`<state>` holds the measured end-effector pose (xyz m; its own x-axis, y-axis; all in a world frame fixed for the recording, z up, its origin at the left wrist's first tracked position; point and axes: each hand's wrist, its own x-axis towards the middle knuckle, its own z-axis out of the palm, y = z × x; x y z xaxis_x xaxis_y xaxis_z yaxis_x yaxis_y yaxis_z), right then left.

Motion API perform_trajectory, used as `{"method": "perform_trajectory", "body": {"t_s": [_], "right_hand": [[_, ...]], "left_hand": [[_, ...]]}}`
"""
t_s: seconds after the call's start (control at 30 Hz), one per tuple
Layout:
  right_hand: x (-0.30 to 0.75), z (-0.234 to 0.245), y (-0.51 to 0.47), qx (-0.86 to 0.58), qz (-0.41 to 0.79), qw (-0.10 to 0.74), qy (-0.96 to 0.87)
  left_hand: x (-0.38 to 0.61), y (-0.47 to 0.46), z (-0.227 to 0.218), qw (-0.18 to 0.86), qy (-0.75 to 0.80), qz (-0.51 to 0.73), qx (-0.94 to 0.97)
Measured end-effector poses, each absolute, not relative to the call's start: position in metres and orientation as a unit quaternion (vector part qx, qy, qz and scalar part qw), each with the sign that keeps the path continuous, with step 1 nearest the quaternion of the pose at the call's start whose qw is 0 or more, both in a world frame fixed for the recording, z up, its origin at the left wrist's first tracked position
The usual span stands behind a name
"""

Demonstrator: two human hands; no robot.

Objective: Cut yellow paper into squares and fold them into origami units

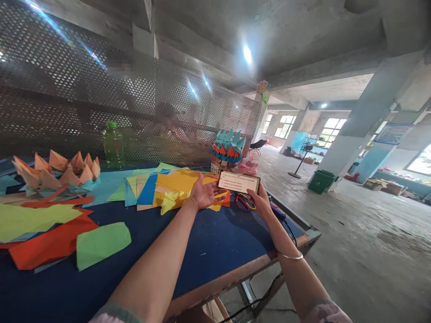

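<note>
My right hand [258, 200] holds up a small white card with lines of print [238, 182], fingers closed on its lower right edge. My left hand [204, 194] lies palm up and open just left of the card, above a pile of yellow and blue paper sheets [175, 186]. Scissors with coloured handles [245, 202] lie on the blue table top [215, 244] under the card. Behind the card stands a blue and orange folded paper crown [229, 148] on a basket.
Orange folded paper pieces [55, 172] sit far left, with loose green [101, 244] and red [50, 244] sheets nearer me. A green bottle [113, 144] stands before a perforated metal screen [101, 98]. Past the table's right edge: concrete floor, a green bin [320, 181].
</note>
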<state>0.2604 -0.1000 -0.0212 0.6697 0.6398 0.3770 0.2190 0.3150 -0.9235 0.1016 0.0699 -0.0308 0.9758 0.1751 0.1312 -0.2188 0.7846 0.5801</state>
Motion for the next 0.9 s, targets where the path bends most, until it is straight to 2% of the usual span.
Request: {"method": "perform_trajectory", "body": {"t_s": [0.9], "right_hand": [[0.2612, -0.0225, -0.0972, -0.581, 0.134, 0.718, -0.359]], "left_hand": [[0.1006, 0.0671, -0.0277, 0.940, -0.037, 0.097, 0.324]]}}
